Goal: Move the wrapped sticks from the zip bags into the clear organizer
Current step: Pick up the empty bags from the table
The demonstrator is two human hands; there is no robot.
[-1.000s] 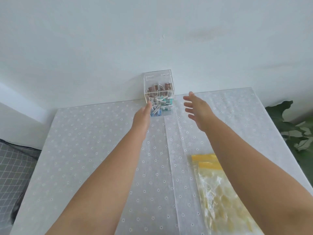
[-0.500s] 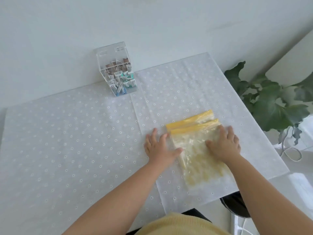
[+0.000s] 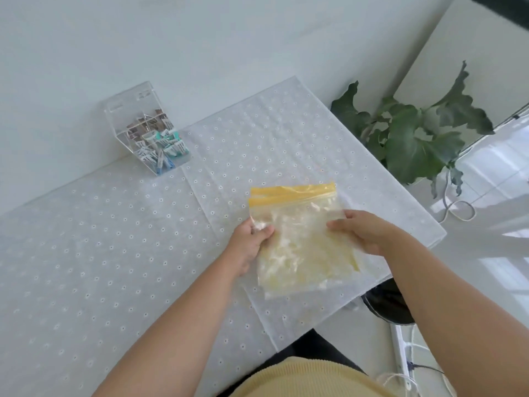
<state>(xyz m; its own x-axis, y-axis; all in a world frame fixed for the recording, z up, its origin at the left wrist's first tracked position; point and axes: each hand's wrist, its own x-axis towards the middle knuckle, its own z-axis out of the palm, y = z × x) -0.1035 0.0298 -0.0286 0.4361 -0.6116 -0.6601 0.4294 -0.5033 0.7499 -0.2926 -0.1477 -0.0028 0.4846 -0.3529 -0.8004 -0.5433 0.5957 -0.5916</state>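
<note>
A clear zip bag (image 3: 300,239) with a yellow zip strip, holding yellowish wrapped sticks, is lifted off the table, zip edge pointing away from me. My left hand (image 3: 252,242) pinches its left side. My right hand (image 3: 363,230) grips its right side. A second yellow strip shows just behind the first, so two bags may be stacked. The clear organizer (image 3: 144,128) stands against the wall at the far left, with brown, teal and blue wrapped sticks inside.
The table carries a white dotted cloth (image 3: 114,253). A green plant (image 3: 415,133) stands beyond the table's right edge. A dark round stool (image 3: 386,305), a power strip and cables lie on the floor at the right.
My hands left the organizer, came down flat on the bag, and have now picked it up by both sides. My view swung right and down.
</note>
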